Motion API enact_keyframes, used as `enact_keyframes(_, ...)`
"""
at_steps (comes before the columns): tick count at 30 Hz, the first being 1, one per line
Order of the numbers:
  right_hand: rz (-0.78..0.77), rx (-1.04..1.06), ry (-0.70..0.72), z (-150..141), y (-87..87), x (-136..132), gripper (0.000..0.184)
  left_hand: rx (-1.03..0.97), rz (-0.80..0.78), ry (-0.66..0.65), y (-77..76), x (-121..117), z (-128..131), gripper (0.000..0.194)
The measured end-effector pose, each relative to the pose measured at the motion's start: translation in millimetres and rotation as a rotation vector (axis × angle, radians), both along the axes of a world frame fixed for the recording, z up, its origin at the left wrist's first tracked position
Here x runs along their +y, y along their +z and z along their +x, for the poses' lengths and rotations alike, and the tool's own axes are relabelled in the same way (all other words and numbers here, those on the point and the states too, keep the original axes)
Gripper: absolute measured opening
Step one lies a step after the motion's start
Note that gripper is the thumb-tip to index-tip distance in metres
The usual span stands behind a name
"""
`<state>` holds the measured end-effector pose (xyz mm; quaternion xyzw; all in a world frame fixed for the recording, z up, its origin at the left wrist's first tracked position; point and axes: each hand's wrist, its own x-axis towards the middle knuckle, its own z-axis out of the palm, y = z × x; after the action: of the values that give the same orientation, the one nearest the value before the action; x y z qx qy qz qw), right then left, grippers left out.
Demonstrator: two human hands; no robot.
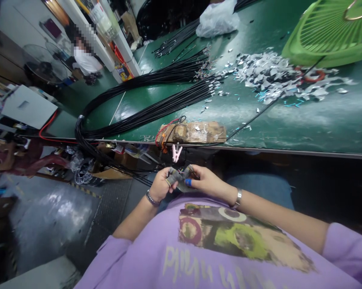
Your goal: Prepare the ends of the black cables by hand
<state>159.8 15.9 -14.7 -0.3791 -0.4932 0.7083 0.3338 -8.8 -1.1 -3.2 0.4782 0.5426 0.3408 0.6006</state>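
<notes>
Your two hands meet just below the bench (pixel 289 132) edge, over your lap, and between them sits a small grey-wrapped piece (pixel 181 176) that both hands are pinching. Your left hand (pixel 160 185) is closed on its left end, fingers curled round it; your right hand (pixel 205 181) is closed on its right end, with a blue-capped fingertip (pixel 188 182) pressed against the underside. The piece lies with its long axis running from hand to hand, roughly level, so neither hand is nearer: each has an end. What exactly the grey wrap covers is too small to tell. Thin black cable ends seem to run from the piece up and away from your left hand toward the black cable bundle (pixel 145 112) that hangs over the bench edge above and to the left of that hand. Straight above your hands, close to them, a pink clip (pixel 176 152) dangles from the bench edge, and just above that a brown taped block (pixel 196 132) with red and black wires rests on the bench. Well beyond your right hand, far up the bench, lie a scatter of white scraps (pixel 274 76) and a green basket (pixel 328 32).
</notes>
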Motion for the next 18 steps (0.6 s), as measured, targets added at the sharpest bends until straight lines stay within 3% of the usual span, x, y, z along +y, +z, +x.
enact_keyframes(4,0.159,-0.011,-0.074,4.3,1.6,1.9,0.027,-0.009,-0.008,0.042,1.3,0.4,0.6,0.052)
enact_keyframes(10,0.331,-0.120,-0.034,7.4,5.6,0.6,0.031,0.003,-0.018,0.019,0.6,-0.9,1.6,0.051)
enact_keyframes(18,0.207,-0.028,-0.037,4.1,4.3,3.3,0.035,-0.022,-0.041,-0.025,0.8,-1.9,0.3,0.050)
